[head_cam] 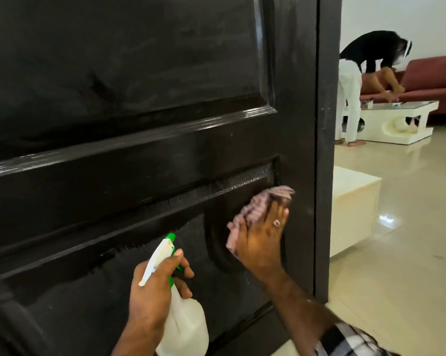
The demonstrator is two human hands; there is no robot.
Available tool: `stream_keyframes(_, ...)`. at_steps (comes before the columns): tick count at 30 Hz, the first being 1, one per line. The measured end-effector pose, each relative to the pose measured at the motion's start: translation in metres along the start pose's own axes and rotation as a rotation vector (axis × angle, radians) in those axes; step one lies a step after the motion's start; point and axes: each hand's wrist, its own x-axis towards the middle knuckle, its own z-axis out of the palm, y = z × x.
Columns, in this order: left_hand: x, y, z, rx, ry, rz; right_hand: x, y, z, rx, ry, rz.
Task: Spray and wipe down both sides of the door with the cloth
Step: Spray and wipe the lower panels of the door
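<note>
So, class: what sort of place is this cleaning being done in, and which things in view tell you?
Probably a home, at a living room doorway. Beyond the dark panelled door stand a red sofa, a low white coffee table and a glossy tiled floor.

The door [139, 124] fills the left and middle, its edge toward the right. The right hand [261, 235] presses the cloth [255, 209] flat against its lower panel. Left of and below it, the left hand [155, 291] holds the spray bottle [183, 325] just before the door. Right of the door's edge stands a low block [353, 209]; behind it, a person [358, 80] bends over a table [396, 119] before a sofa [432, 80].
</note>
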Motion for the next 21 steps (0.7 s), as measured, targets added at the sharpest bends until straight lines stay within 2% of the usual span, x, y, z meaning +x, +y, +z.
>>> stream_keyframes(3, 0.001, 0.003, 0.018, -0.001, 0.011, -0.01, 0.033, -0.047, -0.016, 0.107, 0.129, -0.176)
stream_keyframes(5, 0.003, 0.001, 0.029, -0.014, 0.05, -0.03, 0.029, -0.033, -0.018, 0.125, 0.118, -0.234)
stream_keyframes(8, 0.01, 0.0, 0.036, 0.0, 0.016, -0.039, -0.016, 0.021, 0.006, 0.175, 0.045, -0.107)
stream_keyframes(11, 0.015, -0.008, 0.041, 0.005, -0.001, -0.024, -0.082, 0.066, 0.025, 0.088, -0.215, 0.073)
stream_keyframes(14, 0.02, -0.025, 0.043, 0.004, -0.023, -0.042, -0.145, 0.084, 0.044, 0.046, -0.305, 0.239)
stream_keyframes(17, 0.016, -0.039, 0.039, -0.011, -0.029, -0.095, -0.162, 0.075, 0.045, 0.033, -0.295, 0.423)
stream_keyframes(21, 0.013, -0.041, 0.032, 0.033, -0.086, -0.076, -0.096, 0.034, 0.016, 0.024, -0.067, 0.311)
